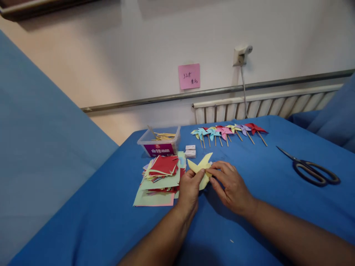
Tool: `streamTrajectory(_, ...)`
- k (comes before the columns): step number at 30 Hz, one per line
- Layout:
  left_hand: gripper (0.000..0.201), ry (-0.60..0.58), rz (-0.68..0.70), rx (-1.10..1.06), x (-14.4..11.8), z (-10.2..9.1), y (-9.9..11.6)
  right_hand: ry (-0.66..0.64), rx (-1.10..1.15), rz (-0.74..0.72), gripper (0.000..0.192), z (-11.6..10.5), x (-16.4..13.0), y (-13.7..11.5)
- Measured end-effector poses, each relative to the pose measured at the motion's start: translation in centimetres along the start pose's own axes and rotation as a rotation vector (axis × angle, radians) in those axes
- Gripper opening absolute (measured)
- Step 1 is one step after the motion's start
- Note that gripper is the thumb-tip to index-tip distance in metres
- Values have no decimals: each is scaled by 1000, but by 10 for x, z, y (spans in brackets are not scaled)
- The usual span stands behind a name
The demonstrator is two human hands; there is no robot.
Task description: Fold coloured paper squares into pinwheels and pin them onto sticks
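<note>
A yellow paper pinwheel [200,165] with folded blades lies on the blue cloth in front of me. My left hand [190,188] pinches its centre from below with thumb and fingers. My right hand [229,185] holds it from the right, fingertips meeting at the same centre. Left of my hands lies a loose stack of red, yellow and green paper squares [160,177].
A clear plastic tub of wooden sticks [159,141] stands behind the paper stack, two small white boxes [190,151] beside it. A row of several finished pinwheels on sticks [227,132] lies further back. Black scissors [312,170] rest at the right. A radiator [266,105] lines the wall.
</note>
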State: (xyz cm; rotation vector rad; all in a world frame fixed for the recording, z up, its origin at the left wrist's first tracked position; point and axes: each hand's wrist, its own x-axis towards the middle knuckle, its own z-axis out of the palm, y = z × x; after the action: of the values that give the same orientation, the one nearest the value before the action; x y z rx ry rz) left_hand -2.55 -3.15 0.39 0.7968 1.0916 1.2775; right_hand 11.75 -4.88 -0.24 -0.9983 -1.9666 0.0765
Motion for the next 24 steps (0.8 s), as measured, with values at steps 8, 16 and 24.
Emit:
streamTrajectory(8,34,-52,-45,-6,-4,1,-5,123,140,81,25,2,-4,12)
streamTrajectory(16,27,-129,-169,19,-8,4,-10,402,261,455,22,13,-11,58)
streamTrajectory(24,22,-182,-158,60,1,5,-30,416,151,307,27,16,64,45)
